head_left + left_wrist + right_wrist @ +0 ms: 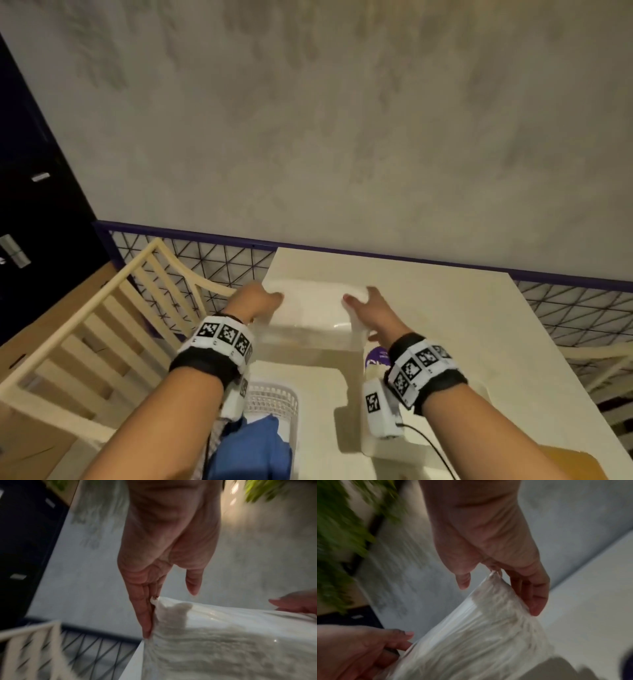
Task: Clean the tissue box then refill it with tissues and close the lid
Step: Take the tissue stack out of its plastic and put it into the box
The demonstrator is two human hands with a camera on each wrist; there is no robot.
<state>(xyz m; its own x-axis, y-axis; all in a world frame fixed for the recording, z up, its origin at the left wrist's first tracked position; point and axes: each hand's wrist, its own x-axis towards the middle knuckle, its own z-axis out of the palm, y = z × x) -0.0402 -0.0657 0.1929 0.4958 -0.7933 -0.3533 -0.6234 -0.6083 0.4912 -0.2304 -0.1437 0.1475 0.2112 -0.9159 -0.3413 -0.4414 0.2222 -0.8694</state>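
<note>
A clear-wrapped pack of white tissues (311,308) hangs above the white table (445,301), carried between both hands. My left hand (260,301) presses straight fingers (145,609) flat against the pack's (223,635) left end, thumb lying over the top edge. My right hand (370,305) presses the right end of the pack (479,635) with nearly straight fingers (532,595), thumb apart. A white boxy shape (352,387) sits on the table under my right wrist; I cannot tell whether it is the tissue box.
A purple-labelled item (375,359) stands just under my right hand. A white basket (274,397) holding a blue cloth (253,445) is near the front. A cream slatted chair (102,325) and a wire mesh fence (205,263) are to the left.
</note>
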